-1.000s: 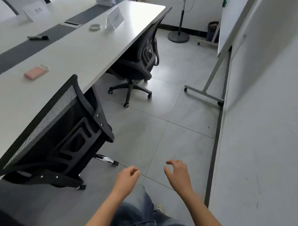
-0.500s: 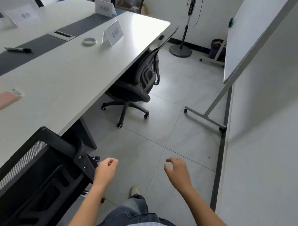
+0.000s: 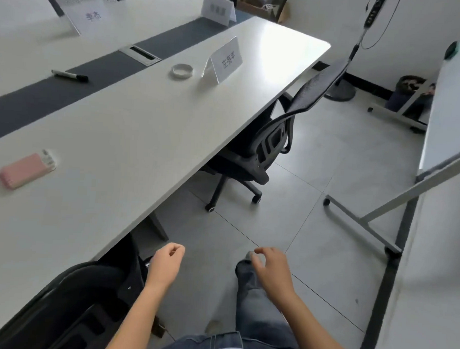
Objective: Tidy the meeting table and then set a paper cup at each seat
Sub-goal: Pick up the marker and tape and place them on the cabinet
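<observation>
- Two bare hands hang low in the view with nothing in them: the left hand at seven o'clock is curled into a loose fist, thumb against the forefinger.
- At five o'clock the right hand has its fingers slack and half bent, thumb and fingertips apart, above a denim-clad leg.
- Filling the view from eight to twelve o'clock is the meeting table, a long white top with a dark strip down its middle; neither hand touches it.
- At nine o'clock on the near white half lies a pink pack, flat and well apart from everything else.
- Towards eleven o'clock a black marker rests on the dark strip, and a metal cable hatch is set into the strip farther along.
- At twelve o'clock a ring of clear tape lies flat just beside a folded name card; two more name cards stand on the far half.
- One black mesh chair sits at one o'clock, its seat pushed under the table's edge.
- Another black chair shows at seven o'clock, just beside the left forearm.
- At three o'clock a whiteboard stands on a wheeled frame on the grey tiled floor.
</observation>
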Available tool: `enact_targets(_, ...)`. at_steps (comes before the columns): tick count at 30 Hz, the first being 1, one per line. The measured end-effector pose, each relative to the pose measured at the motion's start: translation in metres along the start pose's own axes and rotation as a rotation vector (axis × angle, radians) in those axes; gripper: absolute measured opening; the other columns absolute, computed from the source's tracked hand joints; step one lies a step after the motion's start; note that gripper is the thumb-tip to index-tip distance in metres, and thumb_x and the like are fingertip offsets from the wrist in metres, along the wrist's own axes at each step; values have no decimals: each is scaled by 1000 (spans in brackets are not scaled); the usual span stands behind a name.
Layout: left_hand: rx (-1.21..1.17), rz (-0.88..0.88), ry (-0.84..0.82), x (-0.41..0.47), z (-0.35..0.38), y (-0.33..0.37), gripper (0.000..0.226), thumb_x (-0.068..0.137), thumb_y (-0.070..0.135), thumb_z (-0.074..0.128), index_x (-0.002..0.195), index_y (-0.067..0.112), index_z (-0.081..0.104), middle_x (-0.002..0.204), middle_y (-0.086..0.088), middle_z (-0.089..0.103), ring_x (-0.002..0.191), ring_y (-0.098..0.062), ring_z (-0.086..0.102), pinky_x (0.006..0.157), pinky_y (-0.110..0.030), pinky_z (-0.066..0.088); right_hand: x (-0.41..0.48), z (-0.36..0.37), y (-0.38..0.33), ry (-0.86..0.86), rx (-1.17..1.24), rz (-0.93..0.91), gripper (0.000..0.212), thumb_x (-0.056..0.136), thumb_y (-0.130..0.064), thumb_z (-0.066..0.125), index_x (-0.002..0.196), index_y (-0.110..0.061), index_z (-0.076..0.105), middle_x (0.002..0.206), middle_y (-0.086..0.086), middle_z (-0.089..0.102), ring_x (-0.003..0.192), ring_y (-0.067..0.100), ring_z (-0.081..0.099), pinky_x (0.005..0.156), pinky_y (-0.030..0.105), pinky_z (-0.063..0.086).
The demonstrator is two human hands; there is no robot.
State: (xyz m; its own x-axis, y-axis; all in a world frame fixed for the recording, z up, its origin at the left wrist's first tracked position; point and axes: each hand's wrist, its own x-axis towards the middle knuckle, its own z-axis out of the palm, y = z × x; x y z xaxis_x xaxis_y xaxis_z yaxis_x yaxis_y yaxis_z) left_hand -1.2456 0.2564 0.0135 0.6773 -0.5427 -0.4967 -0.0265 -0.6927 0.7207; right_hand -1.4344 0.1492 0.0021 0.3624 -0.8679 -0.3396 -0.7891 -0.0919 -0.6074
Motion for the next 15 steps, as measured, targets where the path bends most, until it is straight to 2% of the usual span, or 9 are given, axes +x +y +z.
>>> enact_targets(2,-32,2,90,23,-9,16,19,89,18,47,80,11,61,85,-12,65,85,-28,59,72,-32,44,38,-4,-14,-41,-19,-59,28,89,-22,51,112,-10,61,119,8,59,115,21,47,97,31,38)
enact_targets(5,-86,3,175,58,-7,45,21,90,16,46,73,17,57,77,-6,58,73,-21,51,57,-23,38,102,-20,-40,-71,-39,-160,29,91,-22,49,115,-10,59,122,8,57,119,21,44,98,30,36)
enact_targets(7,-120,2,207,80,-2,66,22,90,16,46,71,20,56,76,-7,57,73,-21,50,56,-23,35,142,-35,-62,-71,-28,-230,29,91,-21,49,116,-10,58,123,8,56,120,22,42,98,29,35)
enact_targets(11,-163,13,311,115,6,109,22,90,14,47,71,16,59,78,-9,61,77,-24,54,61,-28,39,204,-61,-96,-95,-36,-318,29,92,-20,47,118,-10,57,125,6,54,122,20,39,98,26,33)
enact_targets(15,-147,2,410,136,9,140,17,90,12,47,91,10,64,92,-5,63,89,-20,54,76,-29,37,243,-62,-121,-143,-23,-380,25,93,-17,46,114,-10,58,122,3,55,119,18,40,86,17,31)
